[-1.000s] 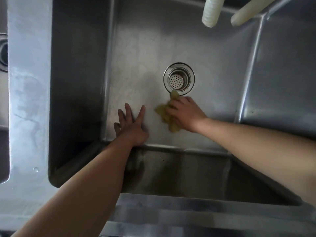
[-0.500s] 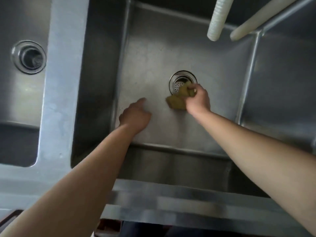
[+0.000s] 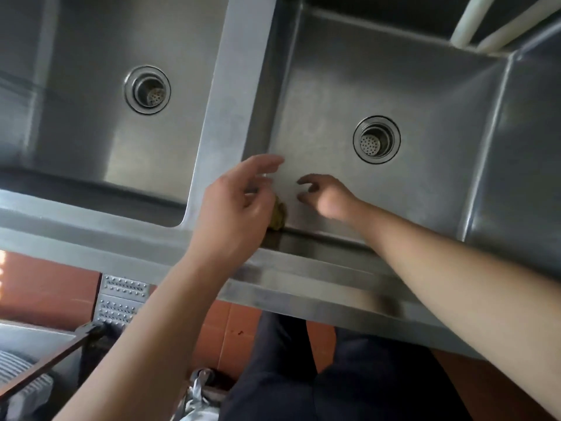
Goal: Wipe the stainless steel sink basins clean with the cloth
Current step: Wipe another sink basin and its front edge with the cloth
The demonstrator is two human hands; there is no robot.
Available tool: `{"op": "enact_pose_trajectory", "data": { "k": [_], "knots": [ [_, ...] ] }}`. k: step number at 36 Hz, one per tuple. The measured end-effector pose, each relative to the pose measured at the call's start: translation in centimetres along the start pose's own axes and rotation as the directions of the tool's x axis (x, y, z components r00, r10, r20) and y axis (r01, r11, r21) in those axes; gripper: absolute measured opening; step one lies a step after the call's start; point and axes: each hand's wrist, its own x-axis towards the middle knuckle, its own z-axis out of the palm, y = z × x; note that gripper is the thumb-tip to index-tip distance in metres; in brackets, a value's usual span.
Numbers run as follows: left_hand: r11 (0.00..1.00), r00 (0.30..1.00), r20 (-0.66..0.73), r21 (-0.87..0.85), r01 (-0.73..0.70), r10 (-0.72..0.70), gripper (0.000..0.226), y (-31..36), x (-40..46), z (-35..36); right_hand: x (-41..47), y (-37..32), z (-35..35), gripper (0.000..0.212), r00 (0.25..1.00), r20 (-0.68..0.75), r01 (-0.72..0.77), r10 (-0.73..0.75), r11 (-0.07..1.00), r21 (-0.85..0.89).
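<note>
The stainless steel sink has two basins: the right basin (image 3: 321, 110) and the left basin (image 3: 85, 138), each with a round drain. A small yellow-green cloth (image 3: 278, 216) lies bunched in the near left corner of the right basin, partly hidden behind my left hand (image 3: 233, 208). That hand hovers above the divider's near end with fingers loosely spread; whether it touches the cloth cannot be told. My right hand (image 3: 326, 196) is low in the right basin just right of the cloth, fingers loosely curled and holding nothing.
A steel divider (image 3: 226, 95) separates the basins. Two pale hoses (image 3: 464, 25) hang over the right basin's far right corner. The front rim (image 3: 318, 293) runs below my arms; beneath it are an orange tiled floor, my dark trousers and a floor grate (image 3: 120, 302).
My right hand let go of the cloth and drew back from the drain toward the near left corner. My left hand lifted off the basin floor. The view shifted back and left, showing the left basin.
</note>
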Motion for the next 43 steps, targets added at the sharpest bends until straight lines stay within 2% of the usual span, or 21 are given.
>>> {"op": "enact_pose_trajectory", "data": {
  "k": [3, 6, 8, 9, 11, 13, 15, 18, 22, 25, 29, 31, 33, 35, 38, 39, 40, 41, 43],
  "knots": [
    [0.992, 0.989, 0.146, 0.128, 0.014, -0.033, 0.037, 1.1, 1.7, 1.0, -4.7, 2.0, -3.6, 0.042, 0.995, 0.078, -0.058, 0.063, 0.997, -0.057],
    [0.909, 0.896, 0.413, 0.415, -0.027, -0.162, 0.041, 1.5, 5.7, 4.1, -10.9, 5.2, -6.9, 0.06, 0.987, -0.019, -0.16, 0.159, 0.973, -0.168],
    [0.8, 0.805, 0.529, 0.587, -0.121, -0.267, 0.044, 0.9, 8.6, 7.1, -15.2, 7.6, -8.3, 0.082, 0.972, -0.11, -0.223, 0.205, 0.959, -0.176],
    [0.741, 0.769, 0.549, 0.655, -0.152, -0.327, 0.044, 0.2, 9.7, 8.4, -17.3, 8.8, -8.8, 0.086, 0.965, -0.156, -0.236, 0.21, 0.956, -0.175],
    [0.608, 0.71, 0.544, 0.767, -0.206, -0.446, 0.041, -2.0, 10.7, 10.0, -21.0, 10.7, -9.6, 0.076, 0.942, -0.263, -0.259, 0.206, 0.948, -0.184],
    [0.435, 0.659, 0.542, 0.833, -0.341, -0.521, 0.04, -5.4, 10.8, 10.2, -23.5, 12.5, -9.8, 0.063, 0.906, -0.392, -0.266, 0.161, 0.937, -0.228],
    [0.315, 0.633, 0.552, 0.832, -0.456, -0.543, 0.05, -8.4, 10.9, 10.2, -24.5, 14.2, -9.3, 0.06, 0.883, -0.454, -0.269, 0.122, 0.923, -0.274],
    [0.344, 0.628, 0.569, 0.822, -0.454, -0.532, 0.035, -10.9, 11.6, 10.6, -24.3, 16.2, -7.5, 0.061, 0.866, -0.495, -0.232, 0.07, 0.933, -0.274],
    [0.355, 0.626, 0.589, 0.808, -0.471, -0.511, 0.051, -12.3, 12.8, 11.1, -23.7, 16.9, -7.0, 0.061, 0.814, -0.578, -0.212, 0.058, 0.956, -0.203],
    [0.317, 0.609, 0.6, 0.796, -0.515, -0.519, 0.024, -10.4, 11.6, 11.7, -23.6, 17.3, -7.0, 0.059, 0.792, -0.611, -0.183, 0.017, 0.96, -0.21],
    [0.302, 0.599, 0.604, 0.791, -0.532, -0.525, 0.035, -11.9, 12.3, 12.2, -23.2, 17.9, -6.9, 0.054, 0.812, -0.584, -0.171, -0.004, 0.955, -0.243],
    [0.387, 0.628, 0.593, 0.805, -0.45, -0.503, 0.039, -13.6, 13.3, 12.1, -23.1, 18.0, -7.0, 0.053, 0.832, -0.554, -0.165, -0.014, 0.948, -0.271],
    [0.439, 0.639, 0.627, 0.775, -0.455, -0.445, 0.038, -14.8, 13.7, 12.2, -23.1, 18.0, -7.2, 0.052, 0.845, -0.535, -0.174, -0.01, 0.94, -0.293],
    [0.434, 0.623, 0.694, 0.716, -0.546, -0.361, 0.031, -14.6, 13.2, 12.4, -23.3, 17.7, -7.3, 0.052, 0.857, -0.515, -0.181, -0.001, 0.936, -0.301],
    [0.325, 0.545, 0.816, 0.577, -0.75, -0.192, 0.027, -13.5, 12.3, 14.7, -23.3, 17.6, -7.6, 0.054, 0.865, -0.501, -0.173, 0.008, 0.943, -0.284],
    [0.32, 0.504, 0.847, 0.531, -0.785, -0.168, 0.024, -12.8, 11.8, 15.9, -23.3, 17.6, -7.6, 0.055, 0.865, -0.501, -0.166, 0.005, 0.946, -0.277],
    [0.304, 0.45, 0.881, 0.472, -0.828, -0.143, 0.021, -11.8, 11.3, 17.3, -23.3, 17.6, -7.7, 0.055, 0.863, -0.504, -0.159, 0.0, 0.949, -0.272],
    [0.236, 0.379, 0.921, 0.389, -0.89, -0.091, 0.021, -11.0, 10.8, 18.6, -23.3, 17.6, -7.7, 0.056, 0.861, -0.509, -0.152, -0.005, 0.952, -0.266],
    [0.179, 0.315, 0.948, 0.317, -0.931, -0.041, 0.035, -9.6, 10.0, 21.7, -23.4, 17.6, -7.6, 0.056, 0.859, -0.512, -0.138, -0.015, 0.956, -0.26]
  ]
}}
